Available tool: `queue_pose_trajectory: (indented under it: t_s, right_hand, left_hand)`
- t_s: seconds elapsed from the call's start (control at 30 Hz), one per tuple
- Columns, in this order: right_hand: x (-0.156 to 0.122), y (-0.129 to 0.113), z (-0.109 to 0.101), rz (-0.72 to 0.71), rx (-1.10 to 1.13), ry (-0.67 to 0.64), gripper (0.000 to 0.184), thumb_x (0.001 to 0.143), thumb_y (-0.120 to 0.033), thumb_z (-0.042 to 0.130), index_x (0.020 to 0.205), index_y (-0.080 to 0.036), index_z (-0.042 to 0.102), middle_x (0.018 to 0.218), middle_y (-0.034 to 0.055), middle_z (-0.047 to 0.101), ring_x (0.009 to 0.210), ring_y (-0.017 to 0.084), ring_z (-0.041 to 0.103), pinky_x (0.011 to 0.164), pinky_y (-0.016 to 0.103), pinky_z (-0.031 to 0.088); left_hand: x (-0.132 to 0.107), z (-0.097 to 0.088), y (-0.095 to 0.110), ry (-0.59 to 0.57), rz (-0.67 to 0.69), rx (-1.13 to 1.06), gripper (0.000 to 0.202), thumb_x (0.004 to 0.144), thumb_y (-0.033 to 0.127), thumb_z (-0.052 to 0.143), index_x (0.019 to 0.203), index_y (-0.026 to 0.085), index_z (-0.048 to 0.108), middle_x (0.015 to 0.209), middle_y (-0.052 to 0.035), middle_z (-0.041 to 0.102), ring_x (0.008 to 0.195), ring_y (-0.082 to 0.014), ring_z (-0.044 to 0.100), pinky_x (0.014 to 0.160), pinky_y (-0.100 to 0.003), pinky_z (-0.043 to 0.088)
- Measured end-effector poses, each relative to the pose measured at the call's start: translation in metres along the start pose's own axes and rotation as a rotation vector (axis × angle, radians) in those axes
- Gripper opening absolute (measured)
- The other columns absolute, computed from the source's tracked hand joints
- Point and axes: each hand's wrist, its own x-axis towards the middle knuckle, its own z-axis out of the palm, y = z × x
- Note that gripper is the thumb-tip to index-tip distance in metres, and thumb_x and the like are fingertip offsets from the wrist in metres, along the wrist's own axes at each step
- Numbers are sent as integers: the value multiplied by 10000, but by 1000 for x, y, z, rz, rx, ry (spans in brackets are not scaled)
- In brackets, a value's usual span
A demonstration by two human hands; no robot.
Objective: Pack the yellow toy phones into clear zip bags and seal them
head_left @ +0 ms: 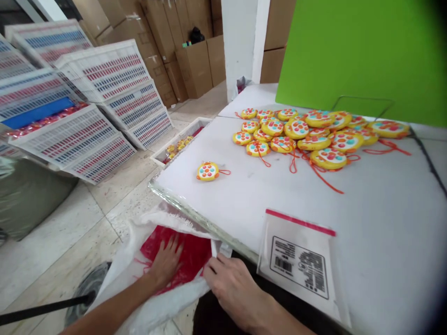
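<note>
My left hand [166,261] reaches into a white woven sack [153,316], its fingers spread over a red mass [195,253] with thin loose strands at its edge. What the red mass is made of I cannot make out. My right hand [233,286] is closed on the sack's rim beside the table edge. On the table, a single yellow toy [208,171] with coloured dots and a red cord loop lies apart from a pile of similar toys [296,128]. A clear plastic bag [300,260] with a pink strip and a printed label lies near my right hand.
The white table [380,223] fills the right side, with a green board [363,56] at its back. White slatted crates [108,70] are stacked at the left, near an olive sack [28,200]. A low crate [185,139] sits beside the table. Cardboard boxes [199,70] line the back.
</note>
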Motion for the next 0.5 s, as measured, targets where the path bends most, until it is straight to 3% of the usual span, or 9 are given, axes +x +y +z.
queue_pose_trajectory:
  t_s: [0.1, 0.23, 0.4, 0.5]
  right_hand:
    - [-2, -1, 3, 0, 14, 8, 123, 766, -63, 557, 814, -171, 522, 817, 28, 586, 733, 186, 540, 570, 291, 373]
    - [-4, 0, 9, 19, 22, 38, 122, 776, -67, 541, 819, -178, 516, 820, 19, 586, 712, 172, 533, 556, 282, 358]
    - [-7, 3, 9, 36, 30, 16, 149, 777, -46, 502, 828, -185, 504, 835, 14, 579, 716, 167, 529, 566, 274, 354]
    - [-9, 3, 9, 51, 52, 7, 162, 771, -42, 498, 838, -190, 501, 842, 11, 570, 709, 161, 526, 580, 278, 357]
  left_hand:
    - [-4, 20, 2, -31, -51, 25, 484, 815, 239, 404, 1282, 120, 444, 1390, -194, 351, 1300, -340, 272, 1018, -529, 223]
    - [-1, 23, 7, -84, -112, 14, 441, 769, 194, 440, 1195, 150, 540, 1251, -197, 526, 1161, -350, 472, 905, -515, 371]
    - [-5, -27, 5, -4, -138, -10, 538, 816, 335, 412, 1306, 112, 395, 1277, -216, 487, 1192, -362, 420, 929, -534, 322]
    - [-12, -55, 0, 3, -131, -138, 611, 800, 432, 429, 1345, 174, 329, 1342, -154, 434, 1241, -340, 359, 962, -512, 304]
